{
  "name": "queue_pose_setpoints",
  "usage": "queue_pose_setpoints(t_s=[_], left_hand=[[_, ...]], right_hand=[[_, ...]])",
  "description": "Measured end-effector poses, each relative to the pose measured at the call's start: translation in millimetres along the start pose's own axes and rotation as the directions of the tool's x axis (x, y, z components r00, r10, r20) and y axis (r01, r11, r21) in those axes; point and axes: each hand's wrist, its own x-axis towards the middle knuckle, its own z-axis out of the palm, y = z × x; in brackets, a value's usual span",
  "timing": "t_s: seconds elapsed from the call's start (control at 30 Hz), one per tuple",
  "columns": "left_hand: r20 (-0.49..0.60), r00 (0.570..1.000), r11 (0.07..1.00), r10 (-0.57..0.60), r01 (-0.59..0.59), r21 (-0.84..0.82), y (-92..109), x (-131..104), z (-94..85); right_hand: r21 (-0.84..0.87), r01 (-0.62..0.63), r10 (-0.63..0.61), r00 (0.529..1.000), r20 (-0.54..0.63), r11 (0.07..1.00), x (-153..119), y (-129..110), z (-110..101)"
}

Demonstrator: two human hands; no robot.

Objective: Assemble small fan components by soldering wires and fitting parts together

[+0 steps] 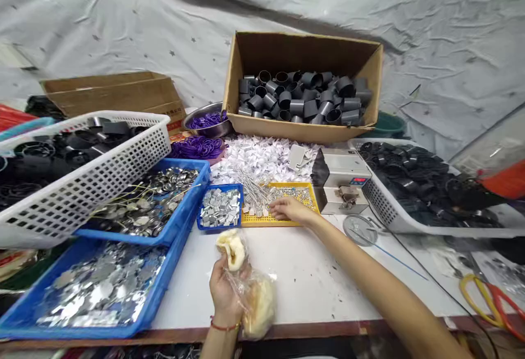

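My left hand (227,288), with a red cord around its wrist, is wrapped round a bread bun in a clear plastic bag. The pale, torn part of the bread bun (233,250) sticks up above my fingers, and a larger piece hangs in the bag (259,307) beside the wrist. Over the yellow tray (262,221) lies my right hand (290,209), its fingers stretched out to the left and holding nothing that I can see. Close by its fingertips is a bundle of white wire leads (255,192). Small metal pieces (301,194) lie behind that hand.
A small blue tray (200,226) of metal plates adjoins the yellow one. Larger blue trays (153,315) and a white basket (135,154) stand left. A cardboard box (303,132) of black cylinders is behind. Right are a machine (344,170), another basket (430,230) and scissors (486,299).
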Motion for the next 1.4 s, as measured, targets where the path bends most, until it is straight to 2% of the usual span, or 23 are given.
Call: queue_pose_setpoints(t_s=[0.17, 0.23, 0.3, 0.4, 0.47, 0.57, 0.67, 0.77, 0.87, 1.0, 1.13, 1.27, 1.4], left_hand=[[-0.028, 1.0, 1.0, 0.0, -0.001, -0.013, 2, -2, 2.9], [-0.024, 1.0, 1.0, 0.008, -0.008, -0.026, 2, -1, 3.3], [-0.006, 1.0, 0.999, 0.015, -0.015, -0.03, 3, -1, 3.4], [0.022, 1.0, 1.0, -0.002, 0.002, -0.015, 3, 1, 2.9], [0.019, 1.0, 1.0, -0.01, 0.01, -0.008, 3, 1, 2.1], [0.008, 1.0, 1.0, -0.008, 0.008, 0.004, 3, 0, 0.7], [0.025, 1.0, 1.0, -0.004, 0.004, -0.006, 3, 0, 0.1], [0.037, 0.999, 1.0, 0.014, -0.013, -0.027, 3, 1, 0.6], [0.041, 0.999, 1.0, 0.009, -0.009, -0.006, 3, 2, 0.5], [0.037, 0.999, 1.0, -0.003, 0.002, 0.004, 3, 3, -1.2], [0.029, 0.999, 1.0, 0.021, -0.02, -0.014, 2, 2, -0.8], [0.022, 0.999, 0.999, 0.039, -0.038, -0.016, 2, 1, 1.3], [0.051, 0.998, 0.999, 0.044, -0.044, -0.004, 2, 3, -0.4]], right_hand=[[0.022, 0.092, -0.086, 0.975, -0.207, 0.996, 20, -21, -34], [0.018, 0.097, -0.09, 0.97, -0.224, 0.995, 17, -23, -40], [0.013, 0.08, -0.077, 0.982, -0.171, 0.997, 11, -21, -37], [0.003, 0.062, -0.062, 0.996, -0.066, 0.998, 6, -15, -18], [-0.014, 0.08, -0.081, 0.995, -0.05, 0.997, 10, -13, -6], [-0.094, 0.119, -0.129, 0.985, -0.111, 0.988, 17, -17, -4], [-0.267, 0.117, -0.176, 0.962, -0.207, 0.957, 17, -25, -25], [-0.503, 0.098, -0.256, 0.932, -0.256, 0.859, 7, -33, -51], [-0.717, 0.076, -0.343, 0.91, -0.235, 0.693, -3, -32, -62], [-0.875, 0.061, -0.389, 0.909, -0.149, 0.48, -2, -23, -51], [-0.937, 0.142, -0.408, 0.913, 0.0, 0.318, 8, -18, -42], [-0.95, 0.2, -0.395, 0.914, 0.093, 0.239, 14, -20, -51], [-0.938, 0.259, -0.39, 0.908, 0.156, 0.229, 11, -24, -62]])
